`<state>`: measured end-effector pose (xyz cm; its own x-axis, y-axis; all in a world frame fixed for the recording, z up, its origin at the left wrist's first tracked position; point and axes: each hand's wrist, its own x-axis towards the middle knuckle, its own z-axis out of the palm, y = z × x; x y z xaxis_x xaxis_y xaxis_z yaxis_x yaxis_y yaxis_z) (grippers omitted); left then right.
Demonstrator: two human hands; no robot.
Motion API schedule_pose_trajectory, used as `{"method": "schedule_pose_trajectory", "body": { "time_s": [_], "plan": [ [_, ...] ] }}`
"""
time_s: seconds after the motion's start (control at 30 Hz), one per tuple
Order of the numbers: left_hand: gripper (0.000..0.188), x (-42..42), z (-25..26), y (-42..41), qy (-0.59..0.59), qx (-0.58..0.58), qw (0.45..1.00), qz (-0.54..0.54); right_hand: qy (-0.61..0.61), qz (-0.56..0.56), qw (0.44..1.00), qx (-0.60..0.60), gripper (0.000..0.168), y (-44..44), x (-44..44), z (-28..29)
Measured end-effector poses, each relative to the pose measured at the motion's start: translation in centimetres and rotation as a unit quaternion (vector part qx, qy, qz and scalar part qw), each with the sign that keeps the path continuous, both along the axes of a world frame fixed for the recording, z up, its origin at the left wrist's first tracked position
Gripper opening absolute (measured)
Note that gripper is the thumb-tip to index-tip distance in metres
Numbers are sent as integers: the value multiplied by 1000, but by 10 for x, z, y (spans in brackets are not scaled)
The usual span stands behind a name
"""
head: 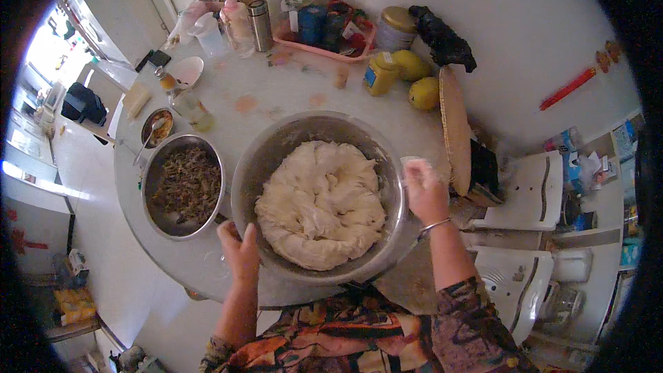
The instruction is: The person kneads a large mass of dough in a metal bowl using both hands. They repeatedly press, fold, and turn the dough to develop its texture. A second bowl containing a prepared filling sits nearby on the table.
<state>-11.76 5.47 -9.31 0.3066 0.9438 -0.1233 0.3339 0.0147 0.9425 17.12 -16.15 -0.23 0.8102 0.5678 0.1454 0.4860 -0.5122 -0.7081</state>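
A large steel basin [396, 212] sits near the table's front edge, with a big, rough-surfaced mass of pale dough [321, 207] inside. My left hand [239, 248] is at the basin's lower left rim, its thumb raised and apart from the bent fingers; whether it grips the rim is unclear. On the other side, my right hand [427, 191] is blurred beside the right rim, below a small white object [412, 159] at its fingertips. I cannot tell whether it holds this. Left of the basin stands a steel bowl [224, 186] of dark chopped filling [186, 184].
A small bowl with a spoon [157, 127] and a glass bottle [194, 111] stand at the left. Along the back are a steel flask [260, 26], a pink tray [321, 53], a yellow jar [380, 75] and yellow fruit [424, 93]. White chairs [525, 191] stand at the right.
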Motion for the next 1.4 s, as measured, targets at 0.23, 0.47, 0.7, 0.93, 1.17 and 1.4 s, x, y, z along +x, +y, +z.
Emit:
{"method": "schedule_pose_trajectory", "body": {
  "time_s": [0.23,0.47,0.7,0.93,1.17,1.4],
  "plan": [
    [44,28,-4,32,121,98,986,-65,-110,-25,925,-362,40,-60,60,-103],
    [46,30,9,30,138,77,986,-58,9,-62,960,-273,31,-74,101,-140],
    [39,32,26,23,113,92,988,-53,193,13,980,52,19,16,2,3],
    [35,31,17,25,104,123,986,-46,252,219,942,-25,24,106,-42,18],
    [34,31,24,26,137,97,985,-47,112,174,978,5,14,122,-63,5],
    [35,31,20,26,133,148,979,-48,124,295,921,-220,25,117,-104,-42]
  ]
}}
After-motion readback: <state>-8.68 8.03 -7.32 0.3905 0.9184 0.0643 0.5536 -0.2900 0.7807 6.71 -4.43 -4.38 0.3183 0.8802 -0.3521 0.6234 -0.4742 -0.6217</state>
